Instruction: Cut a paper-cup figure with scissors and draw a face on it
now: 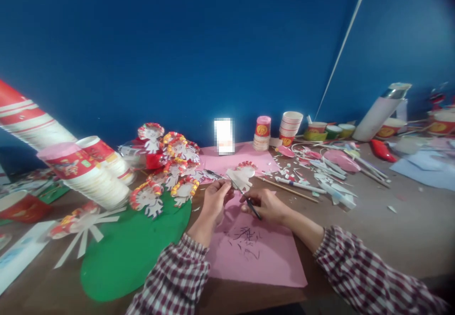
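My left hand (pixel 215 200) is closed in a pinch on a white paper cut-out with a red rim (pixel 242 174), held just above the table. My right hand (pixel 267 205) is closed round a thin dark pen (pixel 250 204) whose tip points up toward the cut-out. Both hands hover over a pink paper sheet (pixel 259 253) with dark scribbles on it. Checked red-and-white sleeves cover both forearms.
A green paper disc (pixel 131 253) lies left of the pink sheet, with a heap of finished red-and-white paper figures (pixel 170 168) behind it. Stacks of paper cups (pixel 95 173) lean at left. More cups (pixel 290 128), sticks and paper scraps (pixel 320 173) litter the right. A blue wall stands behind.
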Action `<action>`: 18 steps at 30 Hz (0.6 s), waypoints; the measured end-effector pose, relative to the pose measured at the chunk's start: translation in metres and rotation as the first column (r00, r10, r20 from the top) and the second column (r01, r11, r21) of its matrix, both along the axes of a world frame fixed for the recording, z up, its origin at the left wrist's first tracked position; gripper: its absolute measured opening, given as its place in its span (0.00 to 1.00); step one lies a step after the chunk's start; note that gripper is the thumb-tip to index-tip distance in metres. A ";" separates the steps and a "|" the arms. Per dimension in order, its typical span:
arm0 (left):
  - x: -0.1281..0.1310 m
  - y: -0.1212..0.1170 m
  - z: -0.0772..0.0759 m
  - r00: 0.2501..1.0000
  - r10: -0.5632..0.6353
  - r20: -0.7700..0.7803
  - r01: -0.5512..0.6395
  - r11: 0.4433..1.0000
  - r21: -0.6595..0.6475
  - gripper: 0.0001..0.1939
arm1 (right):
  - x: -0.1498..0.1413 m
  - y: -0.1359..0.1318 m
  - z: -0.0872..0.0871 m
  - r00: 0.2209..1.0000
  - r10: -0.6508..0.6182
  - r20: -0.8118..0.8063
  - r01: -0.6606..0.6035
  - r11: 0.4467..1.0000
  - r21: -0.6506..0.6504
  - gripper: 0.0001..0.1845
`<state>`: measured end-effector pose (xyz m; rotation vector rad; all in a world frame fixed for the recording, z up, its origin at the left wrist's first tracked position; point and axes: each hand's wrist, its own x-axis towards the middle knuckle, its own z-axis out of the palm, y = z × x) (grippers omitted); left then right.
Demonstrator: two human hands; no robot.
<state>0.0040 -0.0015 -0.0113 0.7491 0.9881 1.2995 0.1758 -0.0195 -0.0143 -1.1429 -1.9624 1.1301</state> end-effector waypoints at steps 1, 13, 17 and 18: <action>0.000 0.000 0.000 1.000 0.002 0.003 -0.002 1.000 0.001 0.17 | 0.000 0.000 0.000 1.000 -0.002 0.006 0.002 1.000 0.005 0.19; 0.000 0.000 0.001 1.000 0.000 -0.027 0.000 1.000 0.016 0.17 | 0.002 0.000 0.002 0.999 -0.003 0.051 0.001 0.999 0.033 0.20; 0.000 0.001 -0.001 1.000 -0.002 -0.026 0.002 1.000 0.016 0.16 | 0.002 0.001 0.002 0.998 0.000 0.056 -0.002 0.999 0.033 0.20; 0.000 0.001 -0.001 1.000 -0.002 -0.025 0.002 1.000 0.017 0.15 | 0.003 0.001 0.001 0.998 0.001 0.058 -0.003 0.999 0.033 0.20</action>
